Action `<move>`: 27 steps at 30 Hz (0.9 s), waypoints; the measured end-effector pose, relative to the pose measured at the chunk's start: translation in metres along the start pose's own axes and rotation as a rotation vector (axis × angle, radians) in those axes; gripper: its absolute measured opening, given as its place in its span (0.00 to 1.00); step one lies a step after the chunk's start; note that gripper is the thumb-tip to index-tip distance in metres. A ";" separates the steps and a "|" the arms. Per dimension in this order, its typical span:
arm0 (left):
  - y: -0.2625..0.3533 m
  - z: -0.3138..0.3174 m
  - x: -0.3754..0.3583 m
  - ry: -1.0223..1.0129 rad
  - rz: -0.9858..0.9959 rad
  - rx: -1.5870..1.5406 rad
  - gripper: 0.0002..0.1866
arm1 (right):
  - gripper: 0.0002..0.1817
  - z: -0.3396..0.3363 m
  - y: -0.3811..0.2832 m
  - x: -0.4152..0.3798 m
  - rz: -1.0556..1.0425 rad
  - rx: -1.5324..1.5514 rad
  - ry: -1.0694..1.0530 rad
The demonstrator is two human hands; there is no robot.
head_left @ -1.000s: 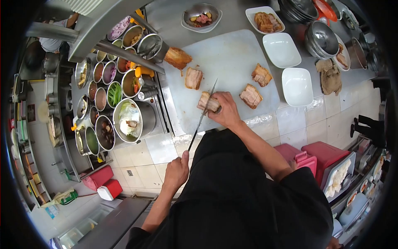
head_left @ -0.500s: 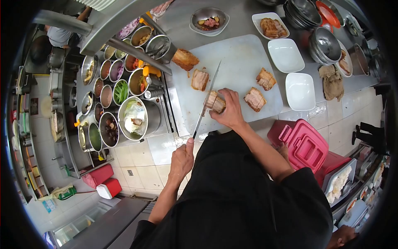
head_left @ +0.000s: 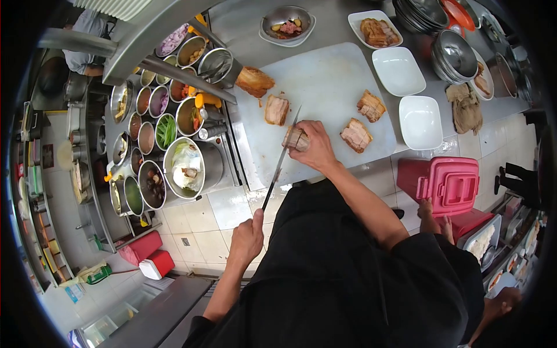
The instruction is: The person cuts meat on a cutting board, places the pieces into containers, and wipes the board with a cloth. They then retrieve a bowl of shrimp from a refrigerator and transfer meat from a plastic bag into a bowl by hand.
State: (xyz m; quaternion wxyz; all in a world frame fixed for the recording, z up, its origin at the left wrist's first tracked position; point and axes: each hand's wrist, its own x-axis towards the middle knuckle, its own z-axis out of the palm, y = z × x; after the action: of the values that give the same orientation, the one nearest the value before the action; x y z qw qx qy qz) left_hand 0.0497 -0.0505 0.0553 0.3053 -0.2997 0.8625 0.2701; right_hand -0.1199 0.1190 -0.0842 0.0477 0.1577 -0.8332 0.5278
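My left hand (head_left: 246,236) is closed around the handle of a long knife (head_left: 279,162). The blade runs up and to the right over the white cutting board (head_left: 319,69) and crosses the left side of a piece of cooked pork belly (head_left: 298,140). My right hand (head_left: 316,148) grips that piece from the right, its fingers curled over it near the blade. More pork belly chunks lie around: a browned chunk (head_left: 254,82) at the upper left, a cut chunk (head_left: 277,109) left of the blade, and two chunks (head_left: 370,106) on the right.
White dishes (head_left: 421,123) stand right of the board, one holding sliced pork (head_left: 379,32). A metal bowl (head_left: 286,23) sits behind. Ingredient pots (head_left: 184,168) crowd the left under a metal rail (head_left: 191,78). Another person's hand (head_left: 426,207) is at a pink bin (head_left: 449,185).
The knife has slid back toward my body, its tip now lower, with my left hand moving down. My right hand still holds the pork. The pink bin has shifted right beside the other person's hands.
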 end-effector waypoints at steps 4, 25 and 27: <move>0.006 0.005 0.023 -0.038 -0.010 0.033 0.42 | 0.26 0.002 -0.001 0.002 -0.001 0.000 -0.036; 0.037 0.011 0.036 0.087 0.147 -0.150 0.42 | 0.40 -0.027 -0.020 -0.031 0.088 -0.021 -0.032; 0.035 0.019 0.033 0.077 0.159 -0.143 0.41 | 0.37 -0.026 -0.016 -0.037 0.062 -0.070 0.002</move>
State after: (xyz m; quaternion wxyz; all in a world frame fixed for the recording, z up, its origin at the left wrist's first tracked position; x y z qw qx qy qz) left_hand 0.0120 -0.0261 0.0300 0.2272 -0.2615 0.8734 0.3424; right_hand -0.0823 0.1444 -0.0681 0.0374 0.1295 -0.8557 0.4997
